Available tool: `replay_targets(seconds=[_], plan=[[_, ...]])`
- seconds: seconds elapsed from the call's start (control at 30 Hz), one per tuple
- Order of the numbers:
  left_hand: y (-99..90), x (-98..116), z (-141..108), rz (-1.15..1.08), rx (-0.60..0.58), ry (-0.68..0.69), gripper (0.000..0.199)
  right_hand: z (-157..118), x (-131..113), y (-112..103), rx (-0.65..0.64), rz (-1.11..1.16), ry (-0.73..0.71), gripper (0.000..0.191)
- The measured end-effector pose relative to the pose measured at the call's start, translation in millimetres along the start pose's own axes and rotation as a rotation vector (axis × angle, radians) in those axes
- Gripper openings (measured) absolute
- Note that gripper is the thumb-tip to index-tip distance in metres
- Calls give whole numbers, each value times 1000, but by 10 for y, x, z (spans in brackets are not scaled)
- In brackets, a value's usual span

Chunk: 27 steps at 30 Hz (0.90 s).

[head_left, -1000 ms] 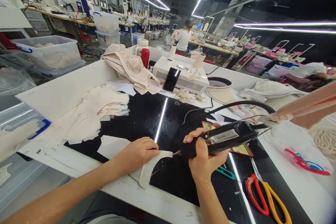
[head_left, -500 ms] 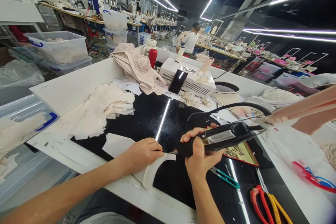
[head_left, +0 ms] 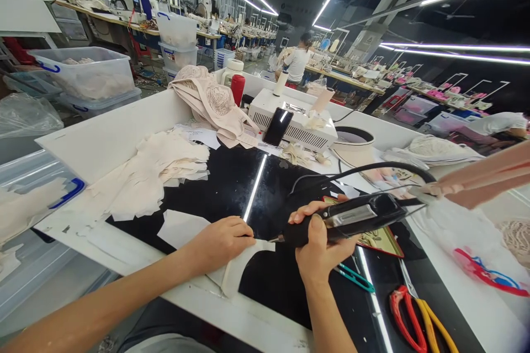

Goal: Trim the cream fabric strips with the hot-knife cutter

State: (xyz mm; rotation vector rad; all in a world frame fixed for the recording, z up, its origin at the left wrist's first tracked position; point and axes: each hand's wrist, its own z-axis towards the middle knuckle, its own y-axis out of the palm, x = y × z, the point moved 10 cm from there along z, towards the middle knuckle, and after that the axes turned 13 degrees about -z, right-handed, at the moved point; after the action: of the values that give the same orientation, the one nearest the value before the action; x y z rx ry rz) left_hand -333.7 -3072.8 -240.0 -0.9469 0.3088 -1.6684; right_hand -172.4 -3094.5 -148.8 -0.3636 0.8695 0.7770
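Note:
My right hand (head_left: 321,248) is wrapped round a black corded hand tool (head_left: 356,214) with a metal plate on its side and a thin metal tip pointing left. That tip is at the upper edge of a cream fabric piece (head_left: 242,270), close to my left fingertips; whether it touches the cloth I cannot tell. My left hand (head_left: 226,240) is closed, thumb and fingers pinching the cloth's upper edge against the black work surface (head_left: 232,182). Another pale piece (head_left: 182,227) lies partly under my left hand and wrist.
Stacked cream pieces (head_left: 144,176) lie at the left. Teal thread snips (head_left: 354,277), red-and-yellow-handled scissors (head_left: 408,314) and a shallow tray (head_left: 389,240) are at the right. Behind stand a phone (head_left: 278,127), a white vented box (head_left: 296,121) and bra pieces (head_left: 211,102). A co-worker (head_left: 298,63) sits farther back.
The tool and my right hand have moved slightly right, the tip drawing a little away from my left fingers. My left hand keeps its pinch. The whole view has shifted slightly.

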Motion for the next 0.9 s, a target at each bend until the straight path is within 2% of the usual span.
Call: replay_targets(seconds=[0.3, 0.63, 0.9], plan=[[-37, 11, 23, -6, -10, -11, 25, -59, -124, 19, -31, 72, -11, 46], [-33, 3, 15, 2, -11, -11, 22, -142, -75, 92, -69, 87, -24, 44], [-29, 0, 1, -3, -7, 2, 21, -97, -118, 19, -44, 90, -28, 44]])
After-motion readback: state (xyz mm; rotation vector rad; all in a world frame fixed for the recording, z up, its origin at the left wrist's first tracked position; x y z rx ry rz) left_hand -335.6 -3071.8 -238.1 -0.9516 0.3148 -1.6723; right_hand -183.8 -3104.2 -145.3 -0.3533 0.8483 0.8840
